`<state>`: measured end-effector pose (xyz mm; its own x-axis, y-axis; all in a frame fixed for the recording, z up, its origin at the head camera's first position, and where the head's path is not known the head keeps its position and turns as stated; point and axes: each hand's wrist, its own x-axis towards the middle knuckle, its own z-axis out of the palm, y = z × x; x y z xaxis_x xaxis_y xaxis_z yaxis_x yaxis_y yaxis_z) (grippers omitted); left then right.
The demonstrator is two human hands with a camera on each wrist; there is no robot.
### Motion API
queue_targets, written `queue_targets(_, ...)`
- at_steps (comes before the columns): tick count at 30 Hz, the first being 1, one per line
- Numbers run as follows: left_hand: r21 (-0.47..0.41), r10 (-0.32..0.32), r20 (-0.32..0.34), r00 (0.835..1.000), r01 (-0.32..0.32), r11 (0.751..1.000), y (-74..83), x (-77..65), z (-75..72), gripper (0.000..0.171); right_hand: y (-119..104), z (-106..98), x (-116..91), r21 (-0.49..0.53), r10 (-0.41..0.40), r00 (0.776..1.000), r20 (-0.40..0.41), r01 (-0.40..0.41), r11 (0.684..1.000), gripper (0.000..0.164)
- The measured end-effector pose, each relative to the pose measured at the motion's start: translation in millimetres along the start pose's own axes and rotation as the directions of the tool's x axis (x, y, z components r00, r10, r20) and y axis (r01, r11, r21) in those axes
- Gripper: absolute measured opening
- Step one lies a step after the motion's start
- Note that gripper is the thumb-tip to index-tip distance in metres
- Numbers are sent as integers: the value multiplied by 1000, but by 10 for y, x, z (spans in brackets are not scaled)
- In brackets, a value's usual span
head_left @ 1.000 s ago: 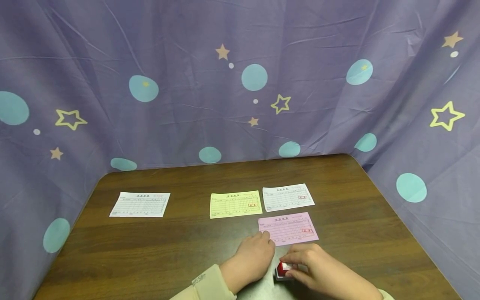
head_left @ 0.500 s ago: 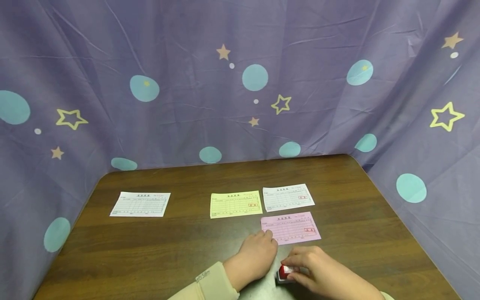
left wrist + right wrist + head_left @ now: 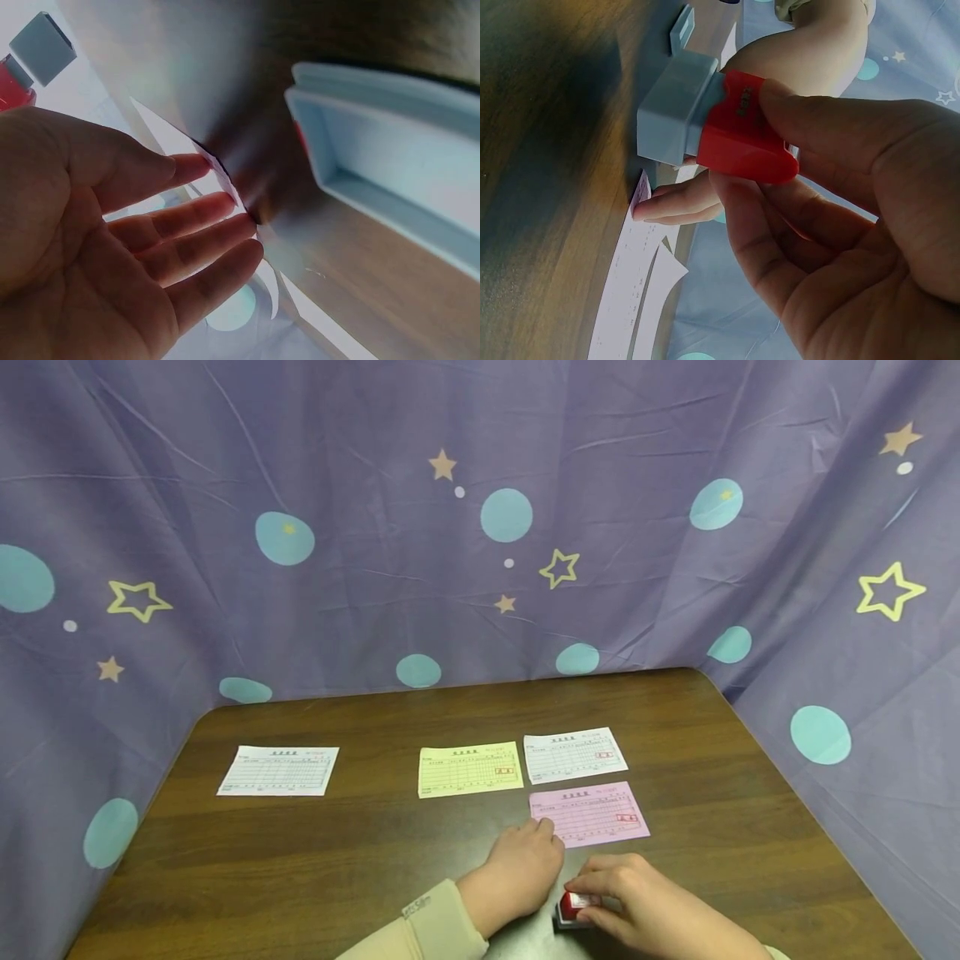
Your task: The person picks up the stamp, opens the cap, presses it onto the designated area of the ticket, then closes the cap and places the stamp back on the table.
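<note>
In the head view, a pink printed slip [image 3: 592,814] with a red stamped mark lies on the table. My left hand [image 3: 517,872] touches its lower left corner with the fingertips. Seen from the left wrist, the fingers [image 3: 202,259] reach to the paper's edge and the palm is bare. My right hand [image 3: 633,902] holds a self-inking stamp [image 3: 577,903] with a red handle, just in front of the slip. The right wrist view shows the thumb and fingers pinching the red handle, above the stamp's grey base [image 3: 671,109].
A yellow slip [image 3: 468,772] and a white slip [image 3: 570,752] lie behind the pink one, both with red marks. Another white slip [image 3: 277,770] lies far left. A shallow pale tray-like piece [image 3: 360,142] sits near the left wrist. A purple curtain [image 3: 360,527] surrounds the table.
The pink slip has slid to the right and slightly away, with my left hand moving along at its corner. My right hand and the stamp have hardly shifted.
</note>
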<state>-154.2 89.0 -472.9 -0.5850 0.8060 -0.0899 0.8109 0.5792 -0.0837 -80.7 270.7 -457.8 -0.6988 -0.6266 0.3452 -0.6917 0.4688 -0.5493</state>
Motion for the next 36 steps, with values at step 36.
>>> queue_targets(36, 9, -33, 6, 999, 33, 999, 5, 75, -24, 29, 7, -51, 2, 21, -6, 1000, -19, 7, 1000, 18)
